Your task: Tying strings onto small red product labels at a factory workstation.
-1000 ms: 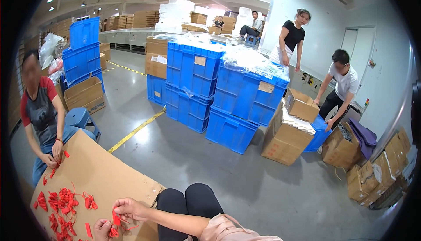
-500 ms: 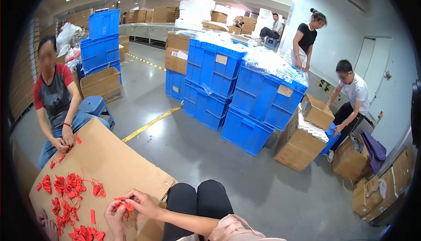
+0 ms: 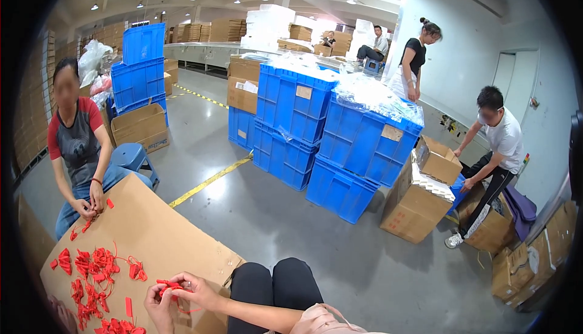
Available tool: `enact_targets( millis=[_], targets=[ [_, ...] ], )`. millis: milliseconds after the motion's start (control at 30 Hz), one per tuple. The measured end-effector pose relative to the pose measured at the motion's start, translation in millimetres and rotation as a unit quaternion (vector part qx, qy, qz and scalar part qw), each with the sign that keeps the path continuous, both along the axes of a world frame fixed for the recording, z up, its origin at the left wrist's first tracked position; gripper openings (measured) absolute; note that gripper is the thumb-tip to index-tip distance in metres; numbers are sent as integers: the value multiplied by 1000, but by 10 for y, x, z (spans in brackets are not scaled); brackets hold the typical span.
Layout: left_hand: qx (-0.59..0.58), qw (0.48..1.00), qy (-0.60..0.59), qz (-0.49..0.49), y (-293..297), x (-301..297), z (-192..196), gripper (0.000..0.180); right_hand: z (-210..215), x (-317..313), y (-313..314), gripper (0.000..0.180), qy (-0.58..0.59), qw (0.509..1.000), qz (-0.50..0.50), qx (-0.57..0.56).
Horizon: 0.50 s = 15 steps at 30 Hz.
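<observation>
One red strip (image 3: 168, 283) | long axis roughly left-right | left hand (image 3: 159, 307), right hand (image 3: 201, 293) pinching it

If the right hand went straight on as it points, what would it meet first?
Beyond the red piece it holds, the right hand would likely meet the left hand first; depth is hard to judge.
</observation>
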<state>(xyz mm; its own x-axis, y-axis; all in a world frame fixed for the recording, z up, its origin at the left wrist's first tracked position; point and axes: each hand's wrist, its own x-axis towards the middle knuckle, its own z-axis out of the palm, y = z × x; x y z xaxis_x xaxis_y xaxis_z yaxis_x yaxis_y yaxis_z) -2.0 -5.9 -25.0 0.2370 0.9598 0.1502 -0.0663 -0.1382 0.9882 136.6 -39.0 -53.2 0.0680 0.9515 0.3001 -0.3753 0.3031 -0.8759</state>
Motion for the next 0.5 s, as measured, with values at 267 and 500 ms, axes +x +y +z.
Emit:
enact_targets(
  millis=[267, 500],
  targets=[
    [173, 978, 96, 71, -212, 79, 254, 25, -94, 44, 21, 18, -30, 999, -1, -26],
    [-3, 991, 73, -112, 19, -147, 108, 28, -168, 51, 82, 16, -4, 1000, 14, 0]
  ],
)
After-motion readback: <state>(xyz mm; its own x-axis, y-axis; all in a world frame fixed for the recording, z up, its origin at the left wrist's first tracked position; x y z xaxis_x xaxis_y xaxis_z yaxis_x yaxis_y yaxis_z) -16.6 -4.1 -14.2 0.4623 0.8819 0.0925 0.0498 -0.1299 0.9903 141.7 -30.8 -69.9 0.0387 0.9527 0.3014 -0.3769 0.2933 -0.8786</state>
